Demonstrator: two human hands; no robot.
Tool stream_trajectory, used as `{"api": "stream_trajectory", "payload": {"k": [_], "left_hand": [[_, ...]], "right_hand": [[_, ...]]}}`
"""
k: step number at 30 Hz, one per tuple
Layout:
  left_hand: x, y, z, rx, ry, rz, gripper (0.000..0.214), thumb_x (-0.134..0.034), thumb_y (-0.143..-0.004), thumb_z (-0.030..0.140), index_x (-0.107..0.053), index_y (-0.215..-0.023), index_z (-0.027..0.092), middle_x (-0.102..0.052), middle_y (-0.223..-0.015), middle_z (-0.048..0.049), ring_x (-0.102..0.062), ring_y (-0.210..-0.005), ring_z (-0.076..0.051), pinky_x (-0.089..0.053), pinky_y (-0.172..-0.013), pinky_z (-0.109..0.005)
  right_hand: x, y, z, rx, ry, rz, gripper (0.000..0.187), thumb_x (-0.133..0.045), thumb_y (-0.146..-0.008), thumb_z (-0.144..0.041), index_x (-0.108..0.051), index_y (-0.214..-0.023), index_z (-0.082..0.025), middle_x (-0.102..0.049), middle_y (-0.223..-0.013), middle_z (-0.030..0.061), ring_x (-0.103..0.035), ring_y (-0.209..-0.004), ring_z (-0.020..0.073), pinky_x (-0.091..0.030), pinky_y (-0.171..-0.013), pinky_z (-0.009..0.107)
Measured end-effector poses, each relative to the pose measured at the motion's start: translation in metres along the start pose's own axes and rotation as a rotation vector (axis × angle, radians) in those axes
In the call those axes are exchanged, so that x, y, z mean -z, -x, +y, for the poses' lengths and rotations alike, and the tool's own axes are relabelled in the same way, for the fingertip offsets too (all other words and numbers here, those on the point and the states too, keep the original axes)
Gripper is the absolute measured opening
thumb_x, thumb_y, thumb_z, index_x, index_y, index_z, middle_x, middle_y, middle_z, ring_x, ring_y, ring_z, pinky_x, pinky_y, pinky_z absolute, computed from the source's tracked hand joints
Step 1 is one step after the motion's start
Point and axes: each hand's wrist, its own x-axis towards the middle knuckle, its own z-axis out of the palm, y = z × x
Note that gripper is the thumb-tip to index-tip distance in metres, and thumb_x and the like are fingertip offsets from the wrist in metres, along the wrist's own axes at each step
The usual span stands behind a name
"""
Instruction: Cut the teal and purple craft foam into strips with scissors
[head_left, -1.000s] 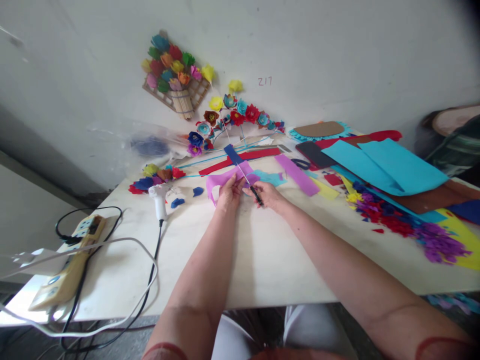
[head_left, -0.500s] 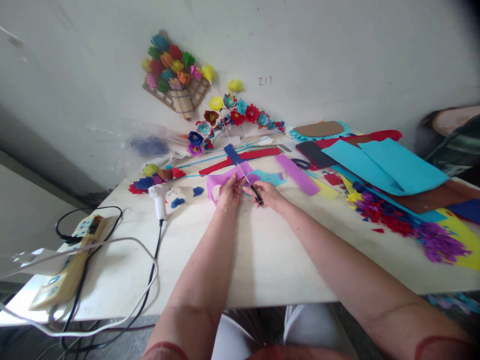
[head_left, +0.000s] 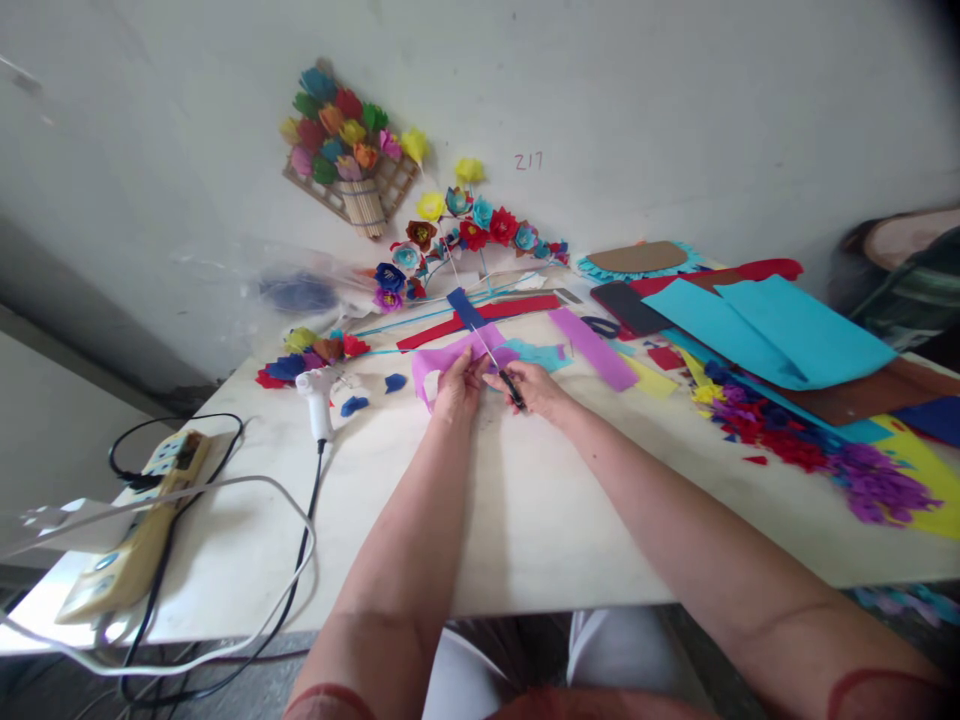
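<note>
My left hand pinches a strip of pink-purple felt near the middle of the white table. My right hand is closed round the black handles of a pair of scissors, whose thin blades point up and left across the felt strip. The two hands sit close together, almost touching. A dark blue felt strip lies just behind the blades, and a turquoise felt scrap lies right of them.
A white glue gun lies left of my hands, its black cord running to a power strip at the table's left edge. Paper flowers line the wall. Felt sheets, a purple strip and cut scraps cover the right side.
</note>
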Motion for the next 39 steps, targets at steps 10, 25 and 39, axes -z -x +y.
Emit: {"api": "stream_trajectory", "payload": {"k": [10, 25, 39], "left_hand": [[-0.003, 0.004, 0.002, -0.013, -0.005, 0.001, 0.013, -0.060, -0.073, 0.004, -0.063, -0.063, 0.012, -0.066, -0.064, -0.0025, -0.065, -0.065, -0.012, -0.052, -0.081, -0.028], [0.000, -0.001, 0.001, -0.014, -0.002, 0.015, 0.011, -0.062, -0.072, 0.004, -0.061, -0.065, 0.012, -0.065, -0.062, -0.0013, -0.064, -0.058, -0.012, -0.055, -0.073, -0.029], [0.003, 0.000, 0.001, -0.015, -0.046, -0.009, 0.007, -0.060, -0.074, 0.007, -0.064, -0.069, 0.011, -0.067, -0.065, -0.0038, -0.066, -0.060, -0.014, -0.055, -0.068, -0.028]], "right_hand": [[-0.001, -0.004, 0.006, 0.038, 0.039, 0.011, 0.039, -0.070, -0.065, -0.052, -0.051, -0.067, -0.018, -0.050, -0.046, -0.0051, -0.047, -0.033, 0.0075, -0.036, -0.032, 0.018], [-0.007, -0.016, 0.019, 0.004, -0.070, 0.044, 0.034, -0.077, -0.057, -0.038, -0.052, -0.068, -0.018, -0.045, -0.042, -0.0080, -0.039, -0.029, 0.0063, -0.037, -0.027, 0.020], [0.000, -0.003, 0.004, -0.042, 0.000, 0.057, 0.044, -0.077, -0.056, -0.051, -0.050, -0.067, -0.018, -0.048, -0.040, -0.0067, -0.044, -0.028, 0.0073, -0.030, -0.025, 0.016]]}}
